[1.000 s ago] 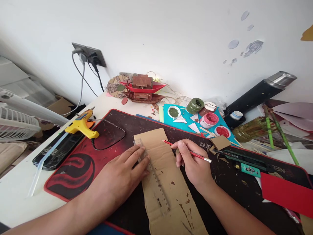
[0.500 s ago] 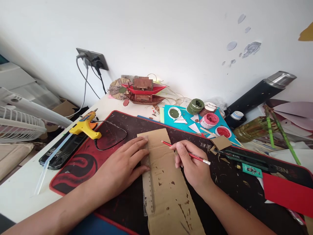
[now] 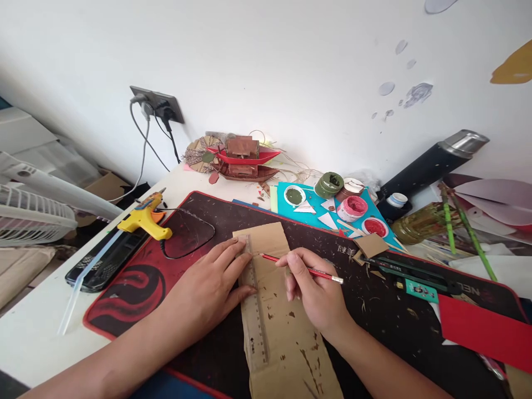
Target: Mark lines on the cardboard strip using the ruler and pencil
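Observation:
A long piece of brown cardboard [image 3: 291, 327] with torn, scuffed patches lies on a black and red desk mat [image 3: 199, 221]. Along its left side rests a clear plastic ruler [image 3: 257, 332]. My left hand [image 3: 208, 288] lies over the ruler's upper part, fingers stretched out and pressing down on it, thumb apart. My right hand [image 3: 316, 288] is closed around a red pencil [image 3: 307, 269] with a white end. The pencil's tip points left, close to the ruler's right edge beside my left fingertips; whether it touches the cardboard I cannot tell.
On the left, a yellow glue gun [image 3: 145, 219] lies with its cord on the mat. Model boats [image 3: 245, 158] stand against the wall. Open paint jars [image 3: 351, 208] sit on blue paper. A dark green cutter [image 3: 411, 271], red paper [image 3: 482, 330] and black thermos [image 3: 432, 163] are at right.
My right hand has brought the pencil left, its tip now nearer the ruler's edge. The ruler's upper end has shifted slightly left under my left hand. The view has turned a little.

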Tool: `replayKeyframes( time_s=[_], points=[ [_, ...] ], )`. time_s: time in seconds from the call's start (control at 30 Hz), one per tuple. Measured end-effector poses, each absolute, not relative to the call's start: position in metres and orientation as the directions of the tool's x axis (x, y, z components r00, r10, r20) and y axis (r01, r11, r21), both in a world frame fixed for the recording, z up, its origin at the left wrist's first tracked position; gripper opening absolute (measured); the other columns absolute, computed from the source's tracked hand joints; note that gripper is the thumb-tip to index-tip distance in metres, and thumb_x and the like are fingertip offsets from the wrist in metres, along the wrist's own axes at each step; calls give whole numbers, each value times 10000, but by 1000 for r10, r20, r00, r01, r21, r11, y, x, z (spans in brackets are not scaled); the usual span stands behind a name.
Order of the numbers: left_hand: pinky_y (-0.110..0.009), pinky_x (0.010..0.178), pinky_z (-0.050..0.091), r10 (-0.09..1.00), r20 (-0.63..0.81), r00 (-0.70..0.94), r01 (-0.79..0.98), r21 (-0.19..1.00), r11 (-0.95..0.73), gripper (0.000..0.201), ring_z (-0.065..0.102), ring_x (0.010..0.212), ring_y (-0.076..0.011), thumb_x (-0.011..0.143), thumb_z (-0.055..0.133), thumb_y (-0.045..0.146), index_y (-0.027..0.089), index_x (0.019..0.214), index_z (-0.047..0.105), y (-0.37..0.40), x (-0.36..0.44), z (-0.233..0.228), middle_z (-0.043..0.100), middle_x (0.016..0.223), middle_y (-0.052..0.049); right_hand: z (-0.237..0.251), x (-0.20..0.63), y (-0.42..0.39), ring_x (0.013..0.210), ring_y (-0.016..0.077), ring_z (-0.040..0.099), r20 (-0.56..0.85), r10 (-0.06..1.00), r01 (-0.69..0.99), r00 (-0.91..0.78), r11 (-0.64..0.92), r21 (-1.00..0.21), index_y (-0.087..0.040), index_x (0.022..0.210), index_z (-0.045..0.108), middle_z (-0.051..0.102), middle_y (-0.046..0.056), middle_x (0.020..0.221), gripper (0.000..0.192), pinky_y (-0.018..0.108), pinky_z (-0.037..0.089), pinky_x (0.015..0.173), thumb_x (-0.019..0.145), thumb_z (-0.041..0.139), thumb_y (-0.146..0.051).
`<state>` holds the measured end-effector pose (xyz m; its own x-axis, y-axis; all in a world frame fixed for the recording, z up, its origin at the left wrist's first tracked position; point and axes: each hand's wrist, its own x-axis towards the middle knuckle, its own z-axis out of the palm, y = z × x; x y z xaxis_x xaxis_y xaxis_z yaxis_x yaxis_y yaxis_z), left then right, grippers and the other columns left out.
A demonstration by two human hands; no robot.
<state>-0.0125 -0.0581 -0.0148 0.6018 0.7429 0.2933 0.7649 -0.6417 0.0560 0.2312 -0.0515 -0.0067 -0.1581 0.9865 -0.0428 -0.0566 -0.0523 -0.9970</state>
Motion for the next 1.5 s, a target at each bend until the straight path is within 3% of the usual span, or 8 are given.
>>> replayKeyframes(
  time_s=[0.13,0.33,0.8,1.13,1.33,1.5],
  points=[
    [-510,1112,621,742,299,600,777,7,-630,516,685,1347,-379,1110,591,505,83,1389,692,-64,-9,-16,719,1445,-224,-6,231,-45,442,111,516,-79,986,-69,-150,-90,-994,-179,886,771,556,-43,533,588,240,383,468,1001,695,-750],
    [-520,1098,622,746,310,590,778,29,-628,527,683,1325,-383,1102,601,528,87,1374,693,-63,-10,-16,730,1412,-215,-5,229,-39,437,105,512,-94,986,-69,-140,-104,-992,-181,871,763,553,-46,527,601,231,363,461,981,706,-769],
    [-532,1206,568,780,272,564,766,181,-617,517,596,1492,-349,1105,613,525,190,1499,616,-57,-20,-23,631,1585,-172,-7,231,-45,453,108,508,-21,982,-17,-185,-25,-1000,-177,883,787,552,-39,538,538,246,387,483,1069,652,-664],
    [-602,1225,534,745,277,606,788,-80,-611,531,566,1517,-456,1072,668,428,56,1452,650,-65,-3,-43,634,1553,-289,5,236,-42,432,111,515,-83,996,-147,-24,-86,-985,-186,843,762,559,-40,518,570,223,386,431,949,764,-745],
    [-598,1240,504,787,272,555,826,-65,-560,487,556,1524,-455,1097,614,380,56,1458,648,-71,11,-37,631,1560,-287,10,229,-52,424,108,494,-118,993,-200,-1,-116,-973,-195,820,739,535,-49,510,601,218,387,418,919,763,-787],
    [-579,1265,471,814,260,519,849,-44,-527,464,550,1533,-430,1109,587,397,89,1449,659,-71,18,-34,646,1548,-266,4,228,-57,442,114,492,-90,995,-104,-51,-94,-990,-188,851,759,536,-43,520,610,231,391,445,967,705,-785]
  ],
)
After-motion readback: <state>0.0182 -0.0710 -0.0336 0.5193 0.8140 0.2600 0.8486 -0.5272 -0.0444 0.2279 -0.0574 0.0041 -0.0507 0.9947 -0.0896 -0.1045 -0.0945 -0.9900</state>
